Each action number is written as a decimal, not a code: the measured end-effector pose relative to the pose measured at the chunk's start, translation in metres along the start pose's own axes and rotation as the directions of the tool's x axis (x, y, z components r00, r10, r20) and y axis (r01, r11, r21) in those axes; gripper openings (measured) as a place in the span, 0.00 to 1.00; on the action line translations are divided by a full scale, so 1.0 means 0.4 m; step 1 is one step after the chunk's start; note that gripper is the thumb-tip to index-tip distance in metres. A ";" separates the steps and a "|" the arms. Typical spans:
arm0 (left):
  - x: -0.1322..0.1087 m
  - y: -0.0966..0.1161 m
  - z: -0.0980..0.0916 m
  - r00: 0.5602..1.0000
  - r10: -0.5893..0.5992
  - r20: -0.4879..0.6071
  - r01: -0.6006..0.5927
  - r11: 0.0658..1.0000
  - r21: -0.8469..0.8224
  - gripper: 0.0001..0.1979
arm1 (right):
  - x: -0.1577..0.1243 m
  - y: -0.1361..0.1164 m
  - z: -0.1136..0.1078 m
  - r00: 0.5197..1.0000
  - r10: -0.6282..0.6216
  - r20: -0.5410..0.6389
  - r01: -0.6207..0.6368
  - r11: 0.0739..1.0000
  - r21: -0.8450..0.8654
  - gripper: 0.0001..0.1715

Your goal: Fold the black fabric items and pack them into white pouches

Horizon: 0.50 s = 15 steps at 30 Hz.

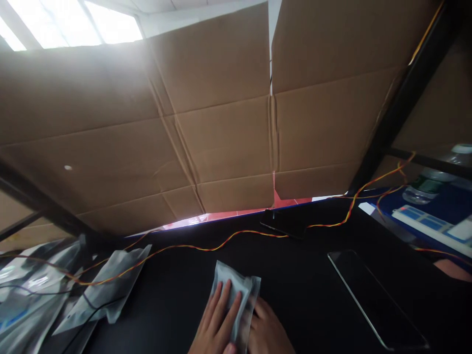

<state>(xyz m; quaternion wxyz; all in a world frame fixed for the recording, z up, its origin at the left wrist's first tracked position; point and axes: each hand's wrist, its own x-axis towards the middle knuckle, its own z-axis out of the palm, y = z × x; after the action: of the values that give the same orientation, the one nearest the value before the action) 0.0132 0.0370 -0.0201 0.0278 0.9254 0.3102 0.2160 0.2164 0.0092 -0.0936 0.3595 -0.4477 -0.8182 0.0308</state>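
Note:
A small frosted plastic bag [235, 280] is on the black tabletop at the bottom centre, tilted slightly, with something pale inside that I cannot make out. My left hand [219, 319] lies over its front, fingers stretched out and a little apart, pressing on the surface. At the bag's right edge is my right hand [267, 327], its fingers curled behind the plastic and partly hidden by it. Both wrists run out of the bottom of the picture.
A dark phone [376, 300] lies to the right. Twisted red-yellow wires [206, 249] cross the table. Plastic bags [106, 280] lie at left; a flat black object [283, 223] lies behind. Cardboard [228, 137] walls the back. A bottle [424, 184] and part of another person [453, 269] are at right.

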 end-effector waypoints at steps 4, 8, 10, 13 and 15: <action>-0.004 0.001 -0.043 0.999 -0.013 0.029 0.012 1.000 0.025 0.34 | -0.009 -0.016 0.042 0.997 0.060 -0.041 -0.062 0.998 -0.031 0.21; 0.007 -0.006 -0.101 0.998 -0.069 0.002 0.068 0.991 0.118 0.30 | -0.015 -0.022 0.041 0.991 -0.130 -0.012 0.130 0.991 0.037 0.21; 0.015 -0.008 -0.104 0.998 -0.055 0.003 0.055 0.992 0.116 0.31 | -0.016 -0.021 0.033 0.985 -0.172 0.001 0.171 0.983 0.063 0.21; 0.029 0.006 -0.092 0.998 -0.048 0.030 0.047 0.998 0.030 0.36 | -0.010 -0.031 0.016 0.993 -0.120 0.020 0.118 0.991 0.064 0.25; 0.036 0.025 -0.086 0.996 -0.083 0.028 0.084 0.996 -0.029 0.37 | -0.002 -0.049 0.005 1.000 -0.022 0.018 0.022 0.999 0.041 0.31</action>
<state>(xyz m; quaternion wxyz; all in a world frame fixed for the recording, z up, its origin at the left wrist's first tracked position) 0.0148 0.0346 0.0184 0.0547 0.9139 0.3448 0.2069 0.2016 -0.0025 -0.0885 0.3612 -0.4310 -0.8255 0.0476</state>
